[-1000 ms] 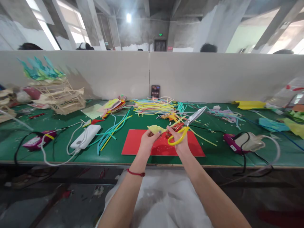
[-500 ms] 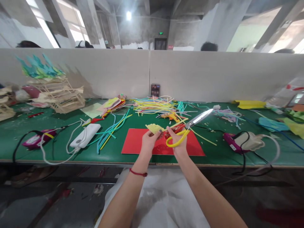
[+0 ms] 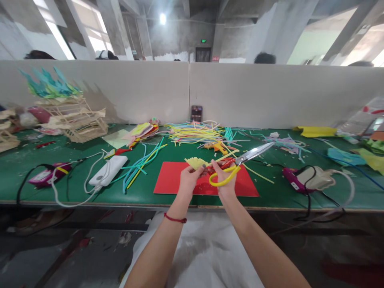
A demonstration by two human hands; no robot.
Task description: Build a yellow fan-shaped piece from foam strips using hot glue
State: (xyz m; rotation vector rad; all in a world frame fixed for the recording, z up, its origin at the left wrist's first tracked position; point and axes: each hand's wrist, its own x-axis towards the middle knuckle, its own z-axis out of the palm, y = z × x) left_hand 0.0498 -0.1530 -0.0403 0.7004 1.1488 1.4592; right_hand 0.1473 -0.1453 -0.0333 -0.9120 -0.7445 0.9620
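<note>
Over the red sheet, my left hand is closed, pinching a pale yellow fan-shaped piece with a scalloped edge. Close beside it, my right hand is wrapped around scissors with yellow and red handles. The blades point away to the upper right and look nearly closed. A thin yellow strip runs by the right fingers toward the fan piece; whether the fingers grip it I cannot tell. Small pale scraps lie on the red sheet.
Behind my hands lie a glue gun and a pile of coloured strips. More blue and yellow strips and a white power bank are at left. Purple devices with cables sit at right. A white partition backs the table.
The scissors have tilted slightly, their tip shifting a little right and down. The left hand and fan piece have barely moved.
</note>
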